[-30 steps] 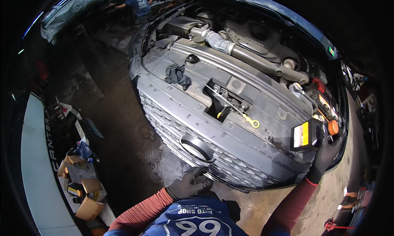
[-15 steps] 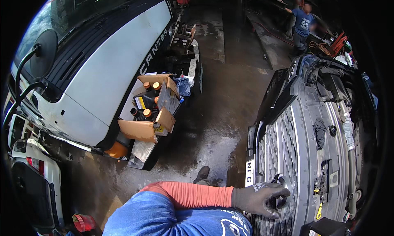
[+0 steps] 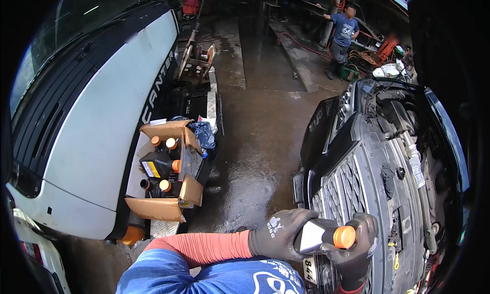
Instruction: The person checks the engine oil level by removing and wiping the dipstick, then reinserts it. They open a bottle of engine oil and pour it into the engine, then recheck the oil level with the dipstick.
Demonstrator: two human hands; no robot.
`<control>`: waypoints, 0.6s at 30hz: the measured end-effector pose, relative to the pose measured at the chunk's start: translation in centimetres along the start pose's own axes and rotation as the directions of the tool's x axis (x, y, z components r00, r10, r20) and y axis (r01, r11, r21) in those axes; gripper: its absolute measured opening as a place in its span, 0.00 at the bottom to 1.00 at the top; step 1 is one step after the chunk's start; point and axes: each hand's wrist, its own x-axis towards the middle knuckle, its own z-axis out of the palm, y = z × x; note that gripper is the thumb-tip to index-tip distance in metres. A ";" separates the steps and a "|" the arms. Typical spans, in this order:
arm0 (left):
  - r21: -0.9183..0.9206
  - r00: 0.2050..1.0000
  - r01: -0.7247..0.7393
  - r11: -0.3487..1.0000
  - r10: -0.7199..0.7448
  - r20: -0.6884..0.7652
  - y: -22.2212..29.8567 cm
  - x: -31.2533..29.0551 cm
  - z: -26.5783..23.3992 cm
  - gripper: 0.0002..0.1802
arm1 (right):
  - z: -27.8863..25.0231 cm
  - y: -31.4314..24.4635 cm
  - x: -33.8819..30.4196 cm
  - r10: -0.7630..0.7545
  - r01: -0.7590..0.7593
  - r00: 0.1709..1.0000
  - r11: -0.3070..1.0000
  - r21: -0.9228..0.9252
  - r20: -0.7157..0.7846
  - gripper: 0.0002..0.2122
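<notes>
My left hand (image 3: 286, 233), in a dark grey work glove below a red-orange sleeve, is closed around the body of a black bottle (image 3: 329, 225). A pale panel shows on its side. My right hand (image 3: 361, 245), gloved as well, curls about the bottle's orange cap (image 3: 344, 237), thumb on one side and fingers on the other. The bottle is tilted in front of the car's grille (image 3: 339, 189). Part of the bottle is hidden behind the gloves.
An open cardboard box (image 3: 153, 208) of similar orange-capped bottles rests on a metal ledge beside the white truck (image 3: 102, 135). At right is the car's open engine bay (image 3: 408, 140), with a yellow dipstick loop (image 3: 396, 262). A person (image 3: 343, 36) stands far back.
My right hand has come into view and onto the bottle's cap. My left hand has shifted left and slightly up. The whole view has turned a little.
</notes>
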 end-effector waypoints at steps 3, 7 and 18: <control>0.268 1.000 0.002 0.964 -0.003 0.001 -1.3 0.0 -1.9 0.50 | 1.7 -2.2 1.5 0.211 -0.159 0.971 0.920 -0.358 0.110 0.33; 0.291 0.997 -0.067 0.954 0.053 0.056 -2.4 1.1 -4.1 0.51 | 3.3 -2.3 3.1 0.182 -0.156 0.980 0.953 -0.258 0.081 0.25; 0.028 0.975 -0.101 0.995 0.093 0.204 -3.3 5.1 -3.1 0.55 | -3.6 -0.6 5.3 0.199 -0.074 0.839 0.964 -0.256 0.507 0.27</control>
